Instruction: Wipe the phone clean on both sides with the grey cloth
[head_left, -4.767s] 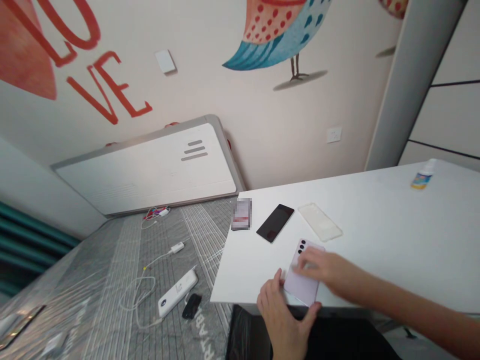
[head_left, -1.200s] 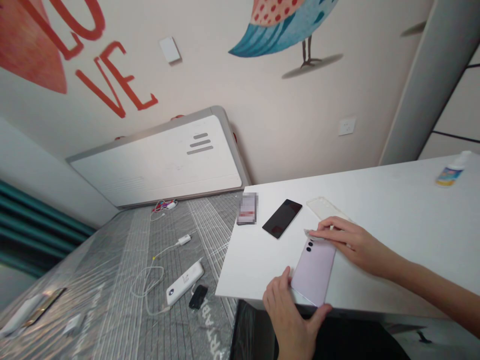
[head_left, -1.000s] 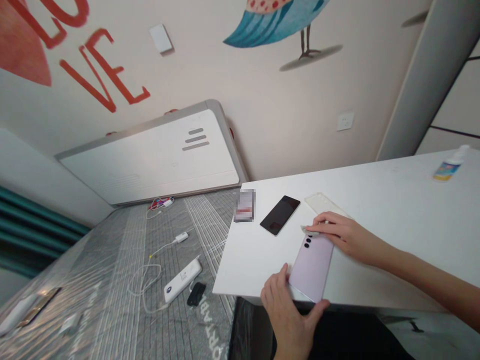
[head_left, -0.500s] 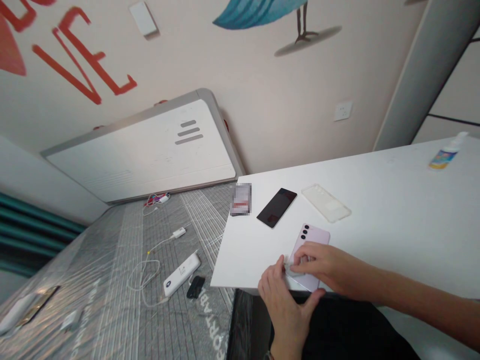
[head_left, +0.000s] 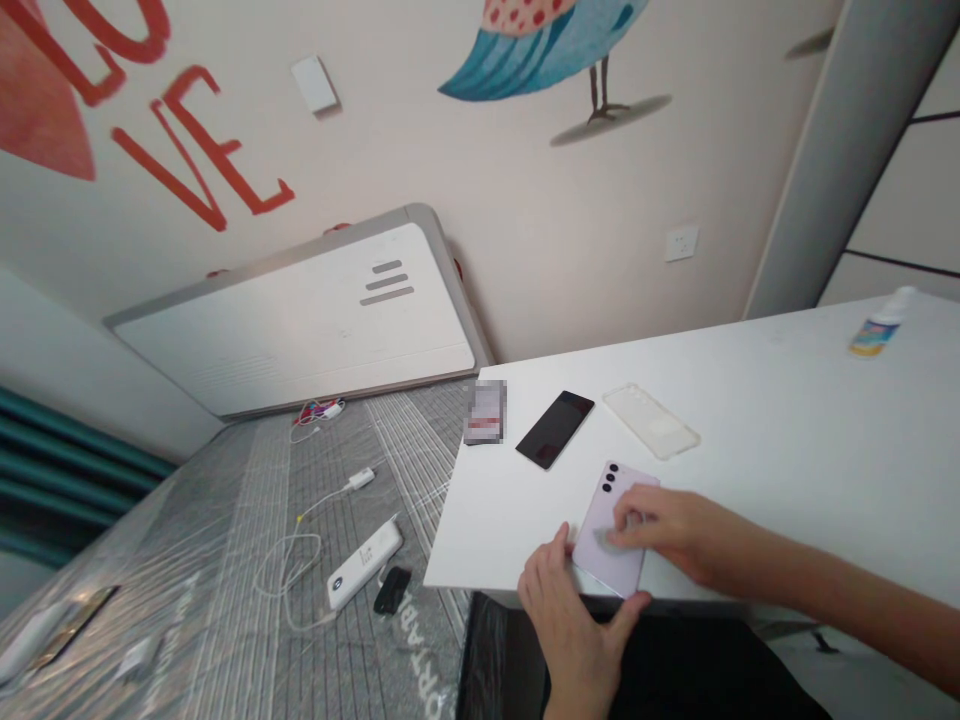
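Note:
A lilac smartphone (head_left: 621,500) lies back side up near the front edge of the white table, its camera lenses toward the far end. My left hand (head_left: 574,620) grips its lower end, with fingertips at the left edge and thumb at the lower right corner. My right hand (head_left: 675,525) is closed over the phone's back, pinching a small pale wipe (head_left: 609,538) against it; most of the wipe is hidden under the fingers. Beyond the phone rest a black-screened phone (head_left: 555,430) and a clear phone case (head_left: 651,420).
A blurred-out small item (head_left: 486,411) sits at the table's left corner. A spray bottle (head_left: 881,322) stands far right. On the plastic-covered bed, left of the table (head_left: 780,430), lie a white power bank (head_left: 365,563) with its cable and a small black object (head_left: 391,590).
My right hand has slid the wipe a little to the right across the phone's back. My left hand keeps its hold on the phone. The camera view has tilted slightly upward.

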